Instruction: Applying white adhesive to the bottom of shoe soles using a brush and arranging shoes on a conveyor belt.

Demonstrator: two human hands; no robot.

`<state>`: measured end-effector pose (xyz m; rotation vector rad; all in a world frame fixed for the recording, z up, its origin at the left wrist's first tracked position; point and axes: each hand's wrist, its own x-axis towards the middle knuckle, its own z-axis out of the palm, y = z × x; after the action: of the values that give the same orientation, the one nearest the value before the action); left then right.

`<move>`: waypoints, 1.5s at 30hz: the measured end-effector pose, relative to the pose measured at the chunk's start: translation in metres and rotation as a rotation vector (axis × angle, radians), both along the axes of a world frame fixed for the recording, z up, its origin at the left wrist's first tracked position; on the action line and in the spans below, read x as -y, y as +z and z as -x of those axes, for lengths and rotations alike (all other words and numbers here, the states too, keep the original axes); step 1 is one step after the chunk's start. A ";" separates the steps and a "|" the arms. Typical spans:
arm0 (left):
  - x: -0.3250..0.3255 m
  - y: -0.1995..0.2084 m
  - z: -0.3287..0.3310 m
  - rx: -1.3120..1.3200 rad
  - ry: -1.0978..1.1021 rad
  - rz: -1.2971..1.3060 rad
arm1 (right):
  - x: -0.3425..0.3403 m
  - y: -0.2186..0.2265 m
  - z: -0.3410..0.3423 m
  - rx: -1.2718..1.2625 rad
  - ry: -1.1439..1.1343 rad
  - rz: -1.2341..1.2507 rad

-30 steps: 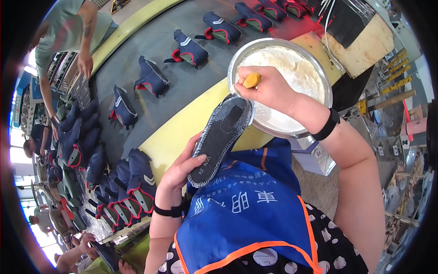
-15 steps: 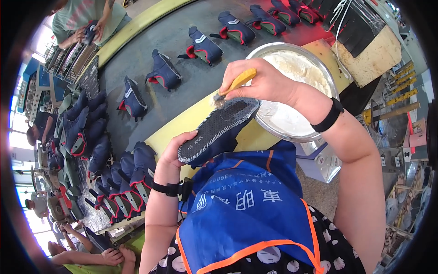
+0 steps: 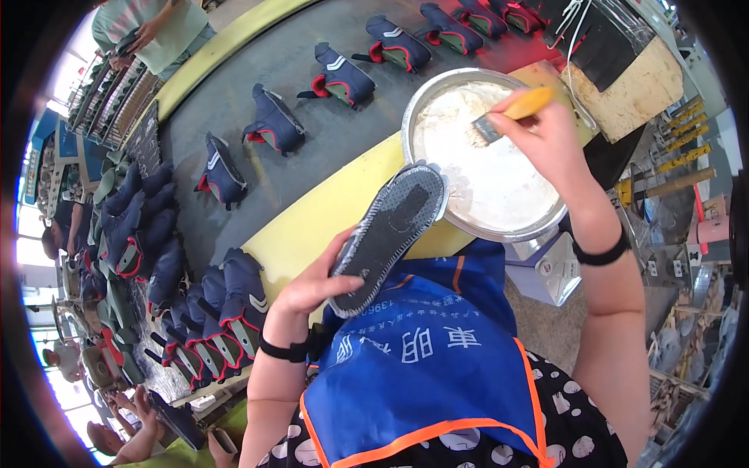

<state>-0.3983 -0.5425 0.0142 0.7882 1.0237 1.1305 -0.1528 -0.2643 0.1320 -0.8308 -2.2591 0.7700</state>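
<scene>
My left hand (image 3: 318, 282) grips the heel end of a shoe upper (image 3: 390, 228), its dark stitched sole side facing up and its toe end close to the bowl. The thumb lies across that sole side. In my right hand (image 3: 544, 132) is a brush with a yellow handle (image 3: 530, 103), the fingers closed round it. The brush's pale bristles hang over the white paste (image 3: 499, 183) in a round metal bowl (image 3: 411, 129); whether they touch the paste I cannot tell.
Navy shoe uppers with red trim, such as this one (image 3: 273, 121), stand in a row on the grey conveyor belt (image 3: 312, 148). Several more uppers (image 3: 214, 327) are bunched at the left. Other people work at the far left and lower left. A stained board (image 3: 632, 97) stands right of the bowl.
My right hand has carried the brush from the shoe upper's toe rightward over the bowl. My left hand has turned the upper somewhat steeper, and its thumb now lies across the sole side.
</scene>
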 end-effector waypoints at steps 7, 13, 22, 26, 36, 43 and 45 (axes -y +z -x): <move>0.022 0.020 0.012 0.638 0.130 0.212 | 0.062 -0.062 -0.030 -0.486 -0.186 0.088; 0.049 0.050 0.104 0.562 0.716 0.118 | 0.086 -0.113 -0.033 -0.476 -0.276 0.155; 0.057 -0.048 0.338 0.002 1.223 0.463 | 0.079 -0.135 -0.036 -0.397 -0.299 0.153; 0.045 -0.088 0.367 -0.703 1.361 0.509 | 0.080 -0.134 -0.031 -0.349 -0.316 0.070; 0.050 -0.036 0.342 -1.422 1.160 0.858 | 0.084 -0.124 -0.023 -0.258 -0.344 0.028; 0.114 0.046 0.366 -1.739 1.504 1.127 | 0.087 -0.120 -0.019 -0.280 -0.309 0.016; 0.132 0.044 0.371 -1.511 1.241 1.259 | 0.087 -0.120 -0.020 -0.264 -0.321 0.012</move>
<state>-0.7690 -0.6746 0.0582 -0.3672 3.2712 0.2866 -0.1330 -0.3511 0.0121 -1.0034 -1.8336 0.6972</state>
